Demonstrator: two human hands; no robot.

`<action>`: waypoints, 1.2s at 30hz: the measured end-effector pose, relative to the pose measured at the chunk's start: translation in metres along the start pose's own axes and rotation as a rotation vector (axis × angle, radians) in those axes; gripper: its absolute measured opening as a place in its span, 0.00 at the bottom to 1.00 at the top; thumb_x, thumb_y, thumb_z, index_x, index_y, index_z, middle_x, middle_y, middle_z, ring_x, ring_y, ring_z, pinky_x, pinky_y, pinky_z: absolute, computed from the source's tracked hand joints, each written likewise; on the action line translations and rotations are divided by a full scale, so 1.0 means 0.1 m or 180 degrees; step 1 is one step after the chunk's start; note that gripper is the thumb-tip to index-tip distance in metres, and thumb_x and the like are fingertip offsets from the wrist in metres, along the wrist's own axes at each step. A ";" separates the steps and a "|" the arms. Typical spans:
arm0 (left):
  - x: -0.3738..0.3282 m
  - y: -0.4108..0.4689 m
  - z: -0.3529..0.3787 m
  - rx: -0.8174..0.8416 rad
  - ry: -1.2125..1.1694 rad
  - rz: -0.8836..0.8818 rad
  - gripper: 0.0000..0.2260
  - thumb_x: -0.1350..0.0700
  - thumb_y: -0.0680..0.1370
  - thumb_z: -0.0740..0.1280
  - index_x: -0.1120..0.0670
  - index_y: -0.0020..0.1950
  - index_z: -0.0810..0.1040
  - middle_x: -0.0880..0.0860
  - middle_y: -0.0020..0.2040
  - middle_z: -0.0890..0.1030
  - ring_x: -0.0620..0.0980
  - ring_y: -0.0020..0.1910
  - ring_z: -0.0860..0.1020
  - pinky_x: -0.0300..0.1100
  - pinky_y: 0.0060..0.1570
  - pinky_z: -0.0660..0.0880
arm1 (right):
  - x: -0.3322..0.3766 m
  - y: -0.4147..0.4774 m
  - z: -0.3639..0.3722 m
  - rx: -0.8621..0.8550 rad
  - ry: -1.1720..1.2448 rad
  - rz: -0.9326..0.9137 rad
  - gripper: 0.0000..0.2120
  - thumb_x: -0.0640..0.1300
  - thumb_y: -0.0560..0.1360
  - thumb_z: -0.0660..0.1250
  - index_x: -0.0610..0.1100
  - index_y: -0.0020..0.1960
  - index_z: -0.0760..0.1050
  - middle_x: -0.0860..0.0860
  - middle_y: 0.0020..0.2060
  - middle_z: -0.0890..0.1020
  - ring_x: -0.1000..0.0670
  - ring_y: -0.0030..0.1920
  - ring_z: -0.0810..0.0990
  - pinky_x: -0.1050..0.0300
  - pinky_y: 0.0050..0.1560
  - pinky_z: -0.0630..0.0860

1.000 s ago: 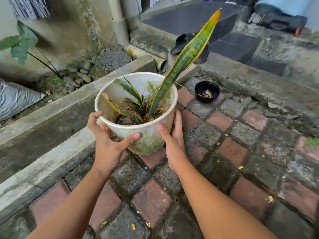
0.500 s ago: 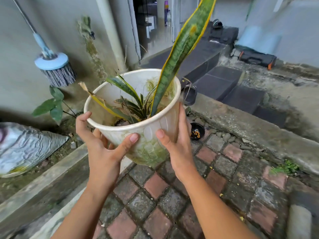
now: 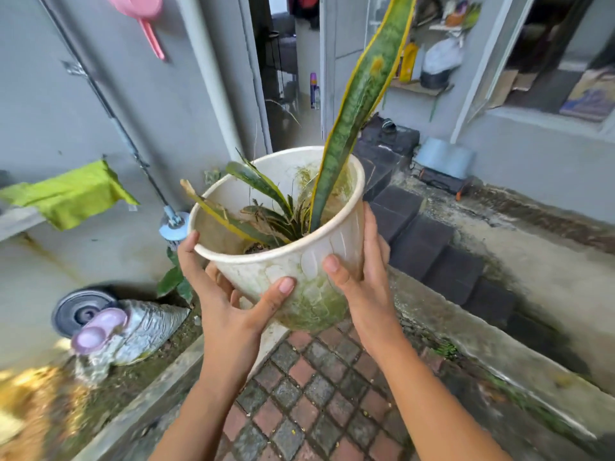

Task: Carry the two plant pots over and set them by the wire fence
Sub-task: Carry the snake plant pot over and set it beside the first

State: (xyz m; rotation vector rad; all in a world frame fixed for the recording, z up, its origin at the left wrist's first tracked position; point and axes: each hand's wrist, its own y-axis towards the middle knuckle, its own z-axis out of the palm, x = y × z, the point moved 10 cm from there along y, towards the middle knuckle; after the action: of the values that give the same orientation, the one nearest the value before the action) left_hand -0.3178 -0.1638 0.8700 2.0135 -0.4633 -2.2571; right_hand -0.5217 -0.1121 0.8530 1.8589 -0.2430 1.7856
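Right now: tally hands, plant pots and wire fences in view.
Hands: 2, the left hand and right hand, both gripping the pot
Plant pots: 1, the white pot, held off the ground
Wire fences: 0 visible
Total: 3

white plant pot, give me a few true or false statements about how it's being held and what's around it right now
1. Both hands grip the white plant pot, the left hand and the right hand on opposite sides. True.
2. The pot rests on the brick paving. False: it is held up in the air above the paving.
3. One tall leaf with yellow edges rises well above the rim. True.
4. The pot is empty. False: it holds a plant with several leaves.
5. A pink scoop hangs on the wall. True.
6. A wire fence stands right beside the pot. False: no fence is in view.
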 end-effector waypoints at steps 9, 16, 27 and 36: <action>-1.47 -0.29 -0.02 0.0480 -0.0379 0.0247 0.51 0.50 0.62 0.84 0.27 0.74 0.57 0.40 0.63 0.81 0.56 0.69 0.82 0.62 0.69 0.81 | 1.83 -0.65 -0.11 -0.0641 -0.0393 -0.0260 0.49 0.83 0.57 0.70 0.78 0.74 0.55 0.64 0.74 0.62 0.80 0.66 0.66 0.82 0.62 0.67; -1.99 -0.50 0.15 0.1487 -0.0754 0.0274 0.54 0.50 0.60 0.84 0.34 0.78 0.56 0.38 0.62 0.82 0.49 0.65 0.84 0.51 0.65 0.84 | 2.41 -1.56 -0.26 -0.1720 -0.0532 -0.0292 0.49 0.84 0.53 0.70 0.81 0.70 0.56 0.56 0.75 0.63 0.65 0.76 0.65 0.48 0.81 0.65; -2.70 -1.80 1.05 0.3177 -0.1452 0.0400 0.51 0.51 0.63 0.85 0.37 0.78 0.58 0.46 0.66 0.84 0.49 0.66 0.85 0.42 0.60 0.84 | 3.31 -3.55 -1.05 -0.3105 -0.1495 -0.0519 0.57 0.72 0.60 0.75 0.63 0.83 0.54 0.48 0.77 0.65 0.51 0.81 0.61 0.42 0.82 0.62; -3.12 -3.76 1.98 0.4392 -0.1896 0.0243 0.52 0.41 0.60 0.87 0.29 0.76 0.59 0.51 0.69 0.82 0.51 0.67 0.84 0.49 0.61 0.85 | 3.67 -5.58 -1.75 -0.4489 -0.1616 -0.0700 0.49 0.65 0.64 0.75 0.66 0.80 0.57 0.51 0.73 0.65 0.54 0.80 0.64 0.47 0.83 0.62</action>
State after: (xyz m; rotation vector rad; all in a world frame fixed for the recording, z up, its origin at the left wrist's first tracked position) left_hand -0.4186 0.3077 1.0823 1.2987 -2.6154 -2.6738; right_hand -0.3638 0.5279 1.0593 1.0961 -1.0839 0.5334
